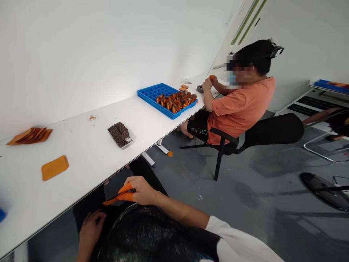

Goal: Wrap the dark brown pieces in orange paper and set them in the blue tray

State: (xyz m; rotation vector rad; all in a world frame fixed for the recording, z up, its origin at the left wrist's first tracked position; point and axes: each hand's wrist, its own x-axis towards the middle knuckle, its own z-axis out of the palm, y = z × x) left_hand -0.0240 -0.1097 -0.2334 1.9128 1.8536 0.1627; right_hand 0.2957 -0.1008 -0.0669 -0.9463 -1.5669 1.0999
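Note:
My right hand (143, 191) is above my lap, below the table edge, with orange finger cots on its thumb and index finger. Pinched in it is a small orange paper packet (109, 201), its tip pointing left. A dark strip shows between the fingers; I cannot tell what it is. Lower left, my left hand (91, 226) rests bare by my leg, fingers loosely bent and apart, holding nothing. On the table, a flat orange packet (55, 168) lies nearest my hands, and a clear tray (128, 145) carries rows of thin dark brown pieces (117, 133).
Fanned orange packets (31, 136) lie far left. A rubber band (93, 118) is near the wall. The blue compartment tray (152, 99) is partly filled with upright orange packets (176, 101). A co-worker (242, 98) sits beyond on a black chair (275, 133).

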